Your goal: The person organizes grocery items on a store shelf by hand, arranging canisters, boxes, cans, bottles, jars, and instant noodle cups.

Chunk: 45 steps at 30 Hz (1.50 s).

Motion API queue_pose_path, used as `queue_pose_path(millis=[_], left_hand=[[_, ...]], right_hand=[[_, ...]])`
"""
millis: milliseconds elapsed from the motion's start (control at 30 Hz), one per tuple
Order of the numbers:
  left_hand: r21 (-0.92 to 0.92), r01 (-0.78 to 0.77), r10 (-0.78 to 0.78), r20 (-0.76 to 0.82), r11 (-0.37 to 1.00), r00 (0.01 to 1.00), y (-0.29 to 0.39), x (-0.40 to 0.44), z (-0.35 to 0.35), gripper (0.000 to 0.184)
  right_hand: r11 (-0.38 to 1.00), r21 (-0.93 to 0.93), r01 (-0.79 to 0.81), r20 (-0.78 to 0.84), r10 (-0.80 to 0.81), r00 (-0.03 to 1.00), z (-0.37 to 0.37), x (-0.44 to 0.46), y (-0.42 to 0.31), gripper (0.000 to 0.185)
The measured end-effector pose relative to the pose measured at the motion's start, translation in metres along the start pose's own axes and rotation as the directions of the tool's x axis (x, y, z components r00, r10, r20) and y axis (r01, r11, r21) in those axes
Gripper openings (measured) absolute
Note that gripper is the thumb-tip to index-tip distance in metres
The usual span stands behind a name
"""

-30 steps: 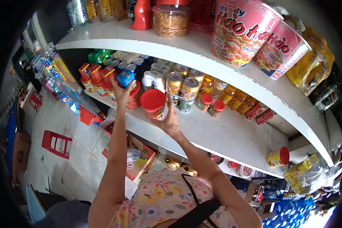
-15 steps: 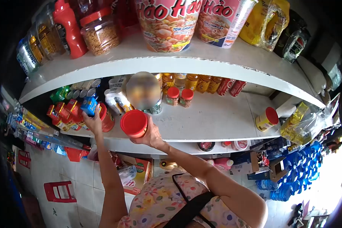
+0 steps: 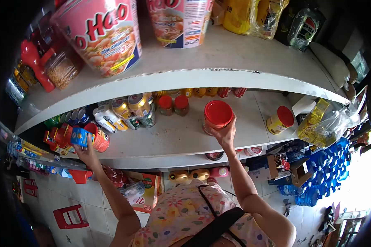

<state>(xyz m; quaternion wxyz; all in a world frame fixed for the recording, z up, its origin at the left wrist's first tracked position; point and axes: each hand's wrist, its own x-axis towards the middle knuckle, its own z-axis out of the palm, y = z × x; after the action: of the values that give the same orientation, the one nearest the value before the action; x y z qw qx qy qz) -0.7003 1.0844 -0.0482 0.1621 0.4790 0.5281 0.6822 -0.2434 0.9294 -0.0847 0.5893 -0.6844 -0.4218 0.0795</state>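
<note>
My right hand (image 3: 226,135) is closed round a red-lidded tub (image 3: 217,114), held upright at the middle shelf; I cannot tell whether its base touches the board. To its right stands a yellow tub with a red lid (image 3: 280,120). On the left, my left hand (image 3: 85,154) grips a small blue box (image 3: 81,137), thumb along its right side and the other fingers mostly hidden. Close beside that box are a red tub (image 3: 101,142) and several red-topped containers (image 3: 62,135). Two small red-lidded jars (image 3: 165,105) stand farther back.
Above, the upper shelf (image 3: 218,61) juts out and carries large pink noodle tubs (image 3: 107,37). Wrapped cans (image 3: 132,108) stand behind the hands. A crinkled plastic bag (image 3: 334,119) lies at the right end. Below are a cardboard box (image 3: 146,191) and a red stool (image 3: 71,216).
My right hand has carried the red-lidded tub rightward along the shelf, away from my left hand. My left hand stays at the blue box. The view has shifted to the right.
</note>
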Motion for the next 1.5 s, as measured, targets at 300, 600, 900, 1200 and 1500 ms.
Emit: queue_pose_path(millis=[300, 600, 900, 1200, 1500], left_hand=[[-0.008, 0.245, -0.229, 0.330, 0.969, 0.916, 0.069, -0.178, 0.055, 0.056], [-0.029, 0.384, -0.277, 0.644, 0.923, 0.713, 0.112, -0.262, 0.132, 0.048], [-0.043, 0.313, -0.152, 0.807, 0.949, 0.570, 0.133, -0.315, 0.202, 0.046], [-0.059, 0.377, -0.183, 0.799, 0.924, 0.573, 0.158, -0.353, 0.218, 0.038], [-0.113, 0.372, -0.178, 0.727, 0.922, 0.663, 0.138, -0.351, 0.192, 0.042]], right_hand=[[0.999, 0.042, -0.014, 0.081, 0.010, 0.997, 0.039, 0.052, 0.026, 0.100], [0.860, -0.119, 0.496, -0.075, -0.505, 0.860, -0.055, 0.049, 0.019, 0.103], [0.899, -0.438, -0.007, -0.374, -0.175, 0.911, -0.225, 0.053, 0.094, 0.121], [0.984, -0.062, -0.166, -0.246, 0.146, 0.958, -0.241, 0.061, 0.127, 0.092], [0.969, 0.164, 0.184, 0.040, -0.193, 0.980, -0.143, 0.096, 0.101, 0.090]])
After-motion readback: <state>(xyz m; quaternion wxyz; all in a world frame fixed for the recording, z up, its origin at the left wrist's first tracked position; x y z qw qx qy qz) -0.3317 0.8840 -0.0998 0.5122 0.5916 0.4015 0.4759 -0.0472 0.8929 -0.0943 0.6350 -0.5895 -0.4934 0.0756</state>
